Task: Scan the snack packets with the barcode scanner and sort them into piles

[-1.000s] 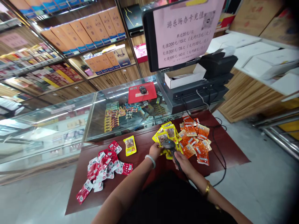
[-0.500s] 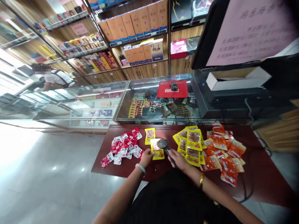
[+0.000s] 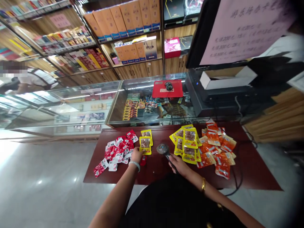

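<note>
My left hand (image 3: 137, 155) rests its fingertips on the lower edge of a yellow snack packet (image 3: 145, 144) that lies on the dark red table (image 3: 156, 167), partly over a second yellow packet (image 3: 147, 133). My right hand (image 3: 177, 164) grips the handle of a black barcode scanner (image 3: 163, 149), whose round head points up just right of that packet. A pile of red packets (image 3: 117, 150) lies left of my left hand. A pile of yellow packets (image 3: 186, 144) and a pile of orange packets (image 3: 217, 148) lie to the right of the scanner.
A glass display counter (image 3: 147, 106) stands behind the table, with a red mouse pad and mouse (image 3: 167, 88) on top. A till with a monitor and pink notice (image 3: 237, 28) stands at the right. A scanner cable (image 3: 237, 180) runs over the table's right end. Another person (image 3: 28, 79) stands far left.
My left hand has carried a yellow packet leftwards from the yellow pile and set it down by the single yellow packet near the red pile. The scanner followed to the left.
</note>
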The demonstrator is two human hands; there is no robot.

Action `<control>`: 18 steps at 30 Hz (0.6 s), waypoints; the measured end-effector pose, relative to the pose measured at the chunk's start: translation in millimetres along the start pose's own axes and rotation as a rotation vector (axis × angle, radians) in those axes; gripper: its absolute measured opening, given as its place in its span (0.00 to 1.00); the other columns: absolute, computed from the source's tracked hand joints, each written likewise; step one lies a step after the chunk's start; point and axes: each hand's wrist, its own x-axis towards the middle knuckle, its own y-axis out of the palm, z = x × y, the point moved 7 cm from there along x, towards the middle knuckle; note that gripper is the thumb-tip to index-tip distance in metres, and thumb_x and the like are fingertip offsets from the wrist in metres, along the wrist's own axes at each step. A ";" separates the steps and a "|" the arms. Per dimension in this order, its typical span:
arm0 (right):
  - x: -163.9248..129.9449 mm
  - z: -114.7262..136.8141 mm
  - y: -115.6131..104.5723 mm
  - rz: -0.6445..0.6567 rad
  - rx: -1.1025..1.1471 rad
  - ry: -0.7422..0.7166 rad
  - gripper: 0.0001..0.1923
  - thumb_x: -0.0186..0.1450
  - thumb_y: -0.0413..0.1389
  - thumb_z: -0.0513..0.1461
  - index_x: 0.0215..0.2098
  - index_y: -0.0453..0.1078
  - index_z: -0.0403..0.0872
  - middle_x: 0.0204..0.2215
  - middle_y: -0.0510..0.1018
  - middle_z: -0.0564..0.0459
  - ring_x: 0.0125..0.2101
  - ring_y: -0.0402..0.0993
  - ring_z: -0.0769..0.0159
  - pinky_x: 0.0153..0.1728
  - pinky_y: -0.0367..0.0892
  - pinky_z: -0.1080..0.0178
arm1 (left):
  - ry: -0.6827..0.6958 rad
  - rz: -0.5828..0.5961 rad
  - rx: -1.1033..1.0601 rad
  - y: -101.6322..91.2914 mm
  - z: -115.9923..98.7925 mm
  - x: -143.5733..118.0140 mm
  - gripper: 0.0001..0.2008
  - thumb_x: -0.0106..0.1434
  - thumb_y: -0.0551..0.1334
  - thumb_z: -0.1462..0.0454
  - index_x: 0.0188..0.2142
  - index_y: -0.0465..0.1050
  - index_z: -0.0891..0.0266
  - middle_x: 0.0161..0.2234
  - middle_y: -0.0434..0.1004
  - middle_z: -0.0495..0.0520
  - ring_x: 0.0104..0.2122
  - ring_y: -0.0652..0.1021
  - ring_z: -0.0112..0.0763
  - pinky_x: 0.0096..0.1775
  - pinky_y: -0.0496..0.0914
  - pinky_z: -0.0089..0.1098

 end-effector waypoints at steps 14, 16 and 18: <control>-48.4 -25.5 -91.2 -0.309 0.191 -0.020 0.27 0.57 0.54 0.63 0.32 0.60 0.49 0.18 0.64 0.64 0.12 0.57 0.77 0.13 0.52 0.70 | 0.307 0.406 0.234 184.1 -112.9 -71.7 0.15 0.56 0.68 0.61 0.41 0.75 0.67 0.39 0.79 0.62 0.38 0.78 0.38 0.41 0.67 0.32; -53.8 -26.2 -100.8 -0.338 0.190 -0.027 0.28 0.57 0.54 0.64 0.32 0.61 0.49 0.18 0.65 0.64 0.11 0.57 0.77 0.13 0.52 0.70 | 0.289 0.459 0.236 203.4 -118.9 -75.1 0.17 0.54 0.69 0.60 0.41 0.75 0.66 0.39 0.80 0.62 0.38 0.78 0.39 0.39 0.67 0.31; -57.0 -26.3 -107.8 -0.361 0.187 -0.040 0.28 0.57 0.54 0.64 0.32 0.61 0.49 0.17 0.65 0.64 0.11 0.57 0.76 0.12 0.51 0.70 | 0.262 0.494 0.220 215.0 -122.0 -76.9 0.21 0.51 0.71 0.59 0.42 0.75 0.66 0.40 0.81 0.62 0.37 0.79 0.39 0.38 0.68 0.30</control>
